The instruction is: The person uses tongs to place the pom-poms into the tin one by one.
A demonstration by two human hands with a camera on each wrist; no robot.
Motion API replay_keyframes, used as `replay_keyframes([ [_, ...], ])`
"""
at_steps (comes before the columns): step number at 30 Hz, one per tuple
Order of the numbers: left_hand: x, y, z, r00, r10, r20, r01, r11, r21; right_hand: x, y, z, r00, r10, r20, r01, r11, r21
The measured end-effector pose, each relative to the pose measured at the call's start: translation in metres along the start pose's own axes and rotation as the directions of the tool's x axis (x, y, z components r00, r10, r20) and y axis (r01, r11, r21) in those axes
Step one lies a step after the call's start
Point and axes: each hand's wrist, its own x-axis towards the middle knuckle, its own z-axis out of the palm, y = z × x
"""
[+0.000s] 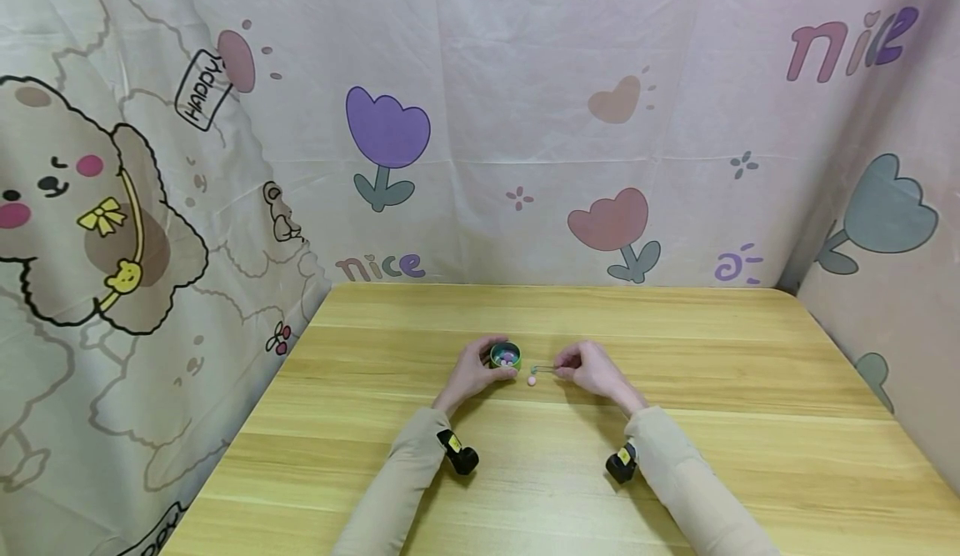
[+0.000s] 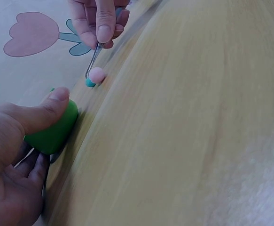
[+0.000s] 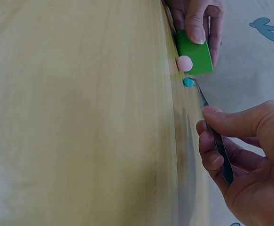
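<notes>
My left hand (image 1: 474, 370) holds a small green cup (image 3: 194, 52), thumb on one side and fingers round the other. Inside the cup lie several small coloured balls (image 1: 507, 359). My right hand (image 3: 247, 155) pinches metal tweezers (image 3: 216, 141) between thumb and fingers. At the tweezers' bent tips is a small teal ball (image 3: 188, 82); whether the tips grip it or only touch it, I cannot tell. A pale pink ball (image 1: 532, 381) rests on the table close to the teal one, just right of the cup in the head view.
Both hands work over a wooden table (image 1: 360, 314) with light yellow grain. Behind it hangs a printed cloth (image 1: 495, 122) with flowers and words. Each sleeve bears a black wrist camera (image 1: 459, 454).
</notes>
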Motion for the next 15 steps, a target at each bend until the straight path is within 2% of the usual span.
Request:
replay_keyframes([
  [5, 0.0, -0.0003, 0.0005, 1.0, 0.012, -0.004, -0.012, 1.0, -0.019, 0.0, -0.0002, -0.0001, 1.0, -0.004, -0.003, 0.004, 1.0, -0.007],
  [13, 0.0, -0.0003, 0.0006, 1.0, -0.003, -0.006, 0.003, 1.0, -0.006, -0.0004, -0.0013, -0.0002, 1.0, -0.006, -0.006, 0.006, 1.0, -0.017],
  [15, -0.0025, 0.0061, 0.0011, 1.0, -0.005, -0.012, 0.005, 1.0, -0.01, -0.0004, -0.0015, -0.0002, 1.0, -0.008, -0.008, 0.008, 1.0, -0.019],
])
